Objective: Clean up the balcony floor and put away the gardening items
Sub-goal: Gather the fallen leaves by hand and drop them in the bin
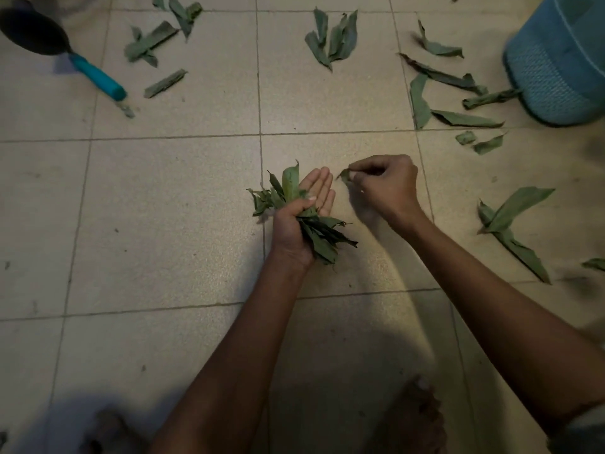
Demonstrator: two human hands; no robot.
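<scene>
Green leaves fill my left hand [302, 217] at the middle of the frame: my thumb presses the bundle of leaves [294, 214] against my palm while the four fingers [322, 186] lie stretched out flat, palm up, the leaf tips fanning out above and below my grip. My right hand [384, 185] hangs just beside it, knuckles up, fingers curled and pinching a small leaf scrap [344, 174] near the left fingertips. Both forearms reach in from the lower edge of the frame over the pale tiled floor [163, 208]. More loose leaves lie scattered along the top of the frame [332, 37], at the upper left [150, 44], at the upper right [438, 77] and at the right [510, 221]. A trowel with a blue handle [98, 77] lies in the upper left corner, its dark blade cut off by the edge. A blue woven basket [556, 67] at the upper right is also cut off and blurred. My bare foot [415, 417] shows dimly at the bottom, in shadow.
</scene>
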